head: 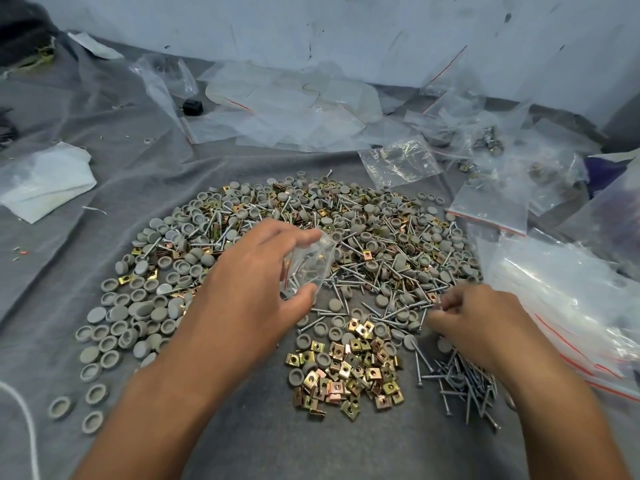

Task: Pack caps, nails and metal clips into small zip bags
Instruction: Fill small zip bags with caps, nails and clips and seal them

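Observation:
My left hand (256, 282) holds a small clear zip bag (310, 263) between thumb and fingers above the heap; nails and a few parts show inside it. My right hand (474, 323) hovers at the heap's near right edge with fingers curled, pinching what looks like thin nails. A wide mixed heap (311, 230) of grey round caps, nails and brass-coloured metal clips covers the grey cloth. Nearer me lie a sorted pile of metal clips (346, 365), a pile of nails (464, 386) and a spread of grey caps (121, 323).
Empty zip bags with red strips lie at the back (294, 105) and in a stack on the right (571, 306). Filled bags sit at the far right (491, 143). A white folded sheet (45, 181) lies at left, a small black object (192, 106) behind.

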The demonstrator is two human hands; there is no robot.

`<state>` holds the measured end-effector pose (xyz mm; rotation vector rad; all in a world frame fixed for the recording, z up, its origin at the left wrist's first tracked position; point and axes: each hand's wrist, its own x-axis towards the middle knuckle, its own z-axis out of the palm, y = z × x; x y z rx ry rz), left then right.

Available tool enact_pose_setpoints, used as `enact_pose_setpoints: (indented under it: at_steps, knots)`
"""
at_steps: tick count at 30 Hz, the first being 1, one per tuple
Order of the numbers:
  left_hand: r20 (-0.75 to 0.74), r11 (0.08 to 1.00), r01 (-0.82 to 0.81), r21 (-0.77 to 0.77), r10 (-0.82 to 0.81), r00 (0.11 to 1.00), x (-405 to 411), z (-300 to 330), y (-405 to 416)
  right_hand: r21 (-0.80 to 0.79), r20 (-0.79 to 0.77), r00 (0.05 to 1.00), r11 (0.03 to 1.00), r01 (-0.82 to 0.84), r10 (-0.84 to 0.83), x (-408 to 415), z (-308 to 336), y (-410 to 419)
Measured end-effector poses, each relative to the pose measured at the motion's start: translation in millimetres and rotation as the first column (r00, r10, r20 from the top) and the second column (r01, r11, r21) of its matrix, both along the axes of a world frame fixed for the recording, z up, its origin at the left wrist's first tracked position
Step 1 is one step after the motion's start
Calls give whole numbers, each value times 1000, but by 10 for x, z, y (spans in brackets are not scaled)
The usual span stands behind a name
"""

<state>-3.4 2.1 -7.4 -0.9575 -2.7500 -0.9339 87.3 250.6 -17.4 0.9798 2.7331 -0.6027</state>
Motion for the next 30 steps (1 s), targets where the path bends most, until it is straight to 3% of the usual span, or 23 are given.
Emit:
enact_pose_setpoints:
  at_steps: [2,5,7,9,11,14,19,23,26,30]
  knots:
    - [25,1000,-6,9,6,1000,2,-3,8,-111,-221,975,992,-64,38,-5,15,-32]
    - [42,1000,-6,19,6,999,12,-4,25,-314,-618,784,895,-316,60,-63,84,-286]
    - [46,1000,-2,16,2,999,17,-2,29,-336,-782,623,827,-452,23,-105,130,-517]
    - [45,1000,-2,16,1,999,20,2,35,-270,-856,515,820,-505,35,-162,141,-718]
    - [47,1000,3,20,-4,999,19,7,41,-153,-862,489,852,-501,132,-231,101,-854]
    - [45,999,11,34,-12,999,13,10,43,-25,-797,546,888,-459,260,-297,16,-911]
    - [28,999,10,38,-11,1000,25,19,30,0,-829,508,908,-420,235,-301,-6,-808]
    - [15,1000,15,25,-15,1000,29,16,38,127,-803,490,901,-414,338,-325,-9,-839]
    - [8,999,8,37,-8,1000,26,18,19,84,-838,466,911,-404,284,-325,4,-769]
    - [-26,996,15,92,-13,1000,25,41,-5,101,-791,508,892,-442,341,-342,14,-639]
